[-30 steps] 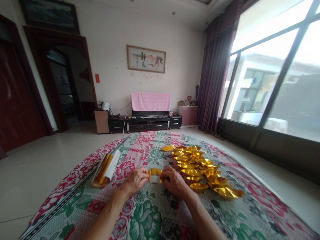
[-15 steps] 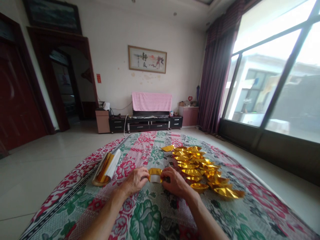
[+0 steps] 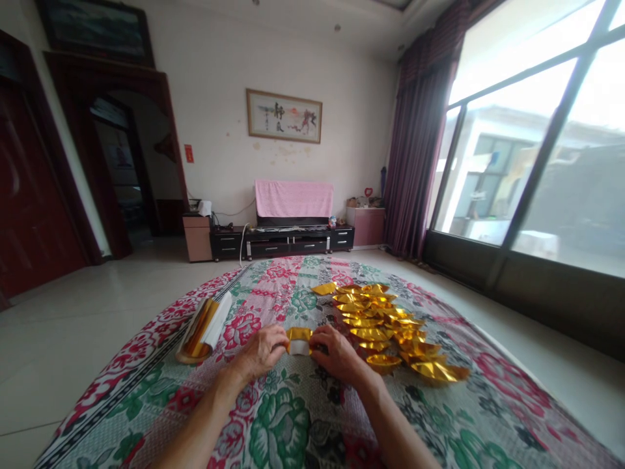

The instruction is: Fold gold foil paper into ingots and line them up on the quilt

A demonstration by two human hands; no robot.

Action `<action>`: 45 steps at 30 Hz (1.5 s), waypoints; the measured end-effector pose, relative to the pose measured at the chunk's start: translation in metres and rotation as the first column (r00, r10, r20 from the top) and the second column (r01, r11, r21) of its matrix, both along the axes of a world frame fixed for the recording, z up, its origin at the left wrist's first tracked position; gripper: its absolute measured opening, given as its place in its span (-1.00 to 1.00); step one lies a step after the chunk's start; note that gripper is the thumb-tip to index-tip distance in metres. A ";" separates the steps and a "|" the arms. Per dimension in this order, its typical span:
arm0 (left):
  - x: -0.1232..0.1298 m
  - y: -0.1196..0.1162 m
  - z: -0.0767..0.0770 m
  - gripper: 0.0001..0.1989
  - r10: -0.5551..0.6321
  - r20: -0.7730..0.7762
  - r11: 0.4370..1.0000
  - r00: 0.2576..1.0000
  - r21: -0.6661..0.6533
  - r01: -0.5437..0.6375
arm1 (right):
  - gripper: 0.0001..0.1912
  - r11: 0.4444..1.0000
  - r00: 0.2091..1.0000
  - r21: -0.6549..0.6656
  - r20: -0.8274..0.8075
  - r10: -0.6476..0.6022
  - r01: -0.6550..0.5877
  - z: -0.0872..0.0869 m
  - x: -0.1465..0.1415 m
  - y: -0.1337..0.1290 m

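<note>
A small sheet of gold foil paper [image 3: 299, 335], partly folded with its white back showing, is held over the patterned cloth. My left hand [image 3: 263, 348] pinches its left end, and my right hand [image 3: 336, 352] grips the right end. Just right of my right hand lie several folded gold paper ingots [image 3: 372, 334], set out in rows. One flat gold folded piece [image 3: 324, 288] rests at the far end of these rows. To the left of my left hand is a curled stack of gold foil sheets [image 3: 205, 327] with white backs.
The flowered cloth [image 3: 280, 423] covers the rounded surface before me. Farther off stands a low black cabinet [image 3: 273, 247] with a pink cloth [image 3: 293, 198] above it. A large window [image 3: 512, 156] is on the right, a dark red door [image 3: 34, 169] on the left.
The view has shifted slightly. Both hands keep their hold on the gold foil paper, with only slight movement of the fingers.
</note>
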State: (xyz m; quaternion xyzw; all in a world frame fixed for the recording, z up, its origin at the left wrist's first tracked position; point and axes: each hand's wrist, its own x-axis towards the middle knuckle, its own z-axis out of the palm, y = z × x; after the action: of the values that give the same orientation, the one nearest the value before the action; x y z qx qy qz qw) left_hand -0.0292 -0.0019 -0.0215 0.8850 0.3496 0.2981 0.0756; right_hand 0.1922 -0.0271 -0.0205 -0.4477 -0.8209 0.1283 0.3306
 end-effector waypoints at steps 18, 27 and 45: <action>0.000 0.002 -0.006 -0.76 -0.004 0.057 0.999 0.998 0.048 0.001 | -0.76 0.988 0.997 0.146 0.054 -0.061 0.053 -0.003 -0.005 -0.004; 0.004 0.000 -0.006 -0.85 0.047 0.048 0.996 0.998 0.074 -0.051 | -0.72 0.982 0.988 0.138 0.063 -0.141 0.131 0.000 -0.008 -0.006; 0.005 0.001 -0.004 -0.77 0.188 0.065 0.980 0.980 0.051 -0.191 | -0.79 0.980 0.984 0.095 0.031 -0.176 0.172 0.003 -0.008 -0.005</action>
State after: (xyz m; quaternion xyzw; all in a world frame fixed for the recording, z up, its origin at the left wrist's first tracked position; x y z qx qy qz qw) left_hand -0.0238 -0.0010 -0.0256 0.8402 0.4213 0.3399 0.0322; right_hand 0.1842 -0.0323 -0.0178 -0.5046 -0.7899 0.0522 0.3446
